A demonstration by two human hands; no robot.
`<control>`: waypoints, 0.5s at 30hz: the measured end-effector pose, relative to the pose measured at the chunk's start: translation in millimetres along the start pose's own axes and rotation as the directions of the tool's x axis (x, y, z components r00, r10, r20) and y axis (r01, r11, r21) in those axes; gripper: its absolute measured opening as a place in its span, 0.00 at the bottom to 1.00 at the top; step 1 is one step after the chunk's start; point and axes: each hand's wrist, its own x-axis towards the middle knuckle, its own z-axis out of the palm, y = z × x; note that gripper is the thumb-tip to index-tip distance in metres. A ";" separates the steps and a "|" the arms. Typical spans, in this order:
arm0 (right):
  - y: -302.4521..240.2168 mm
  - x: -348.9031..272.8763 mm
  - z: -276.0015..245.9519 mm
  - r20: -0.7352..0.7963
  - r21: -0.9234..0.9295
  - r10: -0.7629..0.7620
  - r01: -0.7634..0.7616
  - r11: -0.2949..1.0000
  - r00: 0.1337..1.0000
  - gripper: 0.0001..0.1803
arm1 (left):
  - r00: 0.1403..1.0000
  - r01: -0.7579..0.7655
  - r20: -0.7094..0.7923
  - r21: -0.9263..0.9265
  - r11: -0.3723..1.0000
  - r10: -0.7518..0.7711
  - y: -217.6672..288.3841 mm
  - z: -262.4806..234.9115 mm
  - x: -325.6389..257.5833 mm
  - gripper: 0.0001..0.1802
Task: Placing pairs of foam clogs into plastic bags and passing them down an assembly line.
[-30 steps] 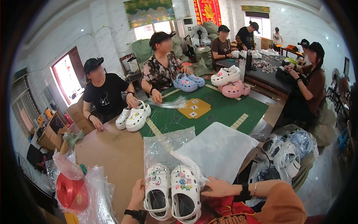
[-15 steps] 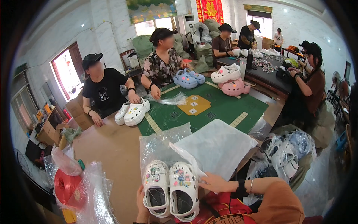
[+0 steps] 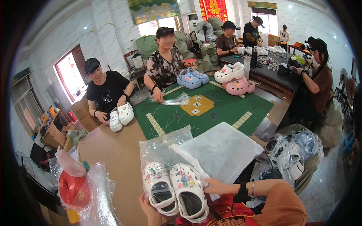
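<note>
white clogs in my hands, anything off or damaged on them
Nothing stands out. The white clogs sit side by side as a matched pair, charms in place, held by the left hand and right hand over clear bags.

I see my left hand (image 3: 151, 209) under the heel ends of a pair of white clogs (image 3: 175, 190) with coloured charms, side by side at the near edge of the tabletop (image 3: 109, 150). My right hand (image 3: 217, 186) touches the right clog's side, over a clear plastic bag (image 3: 166, 148) and a white sheet (image 3: 222, 150). Farther off lies a green mat (image 3: 222, 111); blue clogs (image 3: 192, 78) and pink clogs (image 3: 239, 86) sit on its far side. A red spool (image 3: 71, 187) lies near left.
</note>
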 end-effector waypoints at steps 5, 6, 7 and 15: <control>-39.9 30.1 -27.5 -0.093 0.402 0.222 -0.168 0.900 0.971 0.15 | 0.983 -0.034 0.185 0.047 0.998 0.025 70.1 52.9 -19.0 0.11; -61.4 40.8 -40.8 -0.208 0.315 0.089 -0.020 0.949 0.974 0.14 | 0.968 -0.096 0.243 0.136 0.986 0.061 88.2 61.6 -17.0 0.09; -91.0 40.1 -68.0 -0.200 0.242 -0.030 0.079 0.967 0.979 0.12 | 0.961 -0.196 0.236 0.230 0.953 0.141 104.6 77.1 -17.6 0.07; -198.7 85.5 -133.2 -0.114 0.337 -0.098 0.131 0.932 0.989 0.16 | 0.789 -0.579 0.507 0.427 0.694 0.347 195.6 112.6 -33.8 0.06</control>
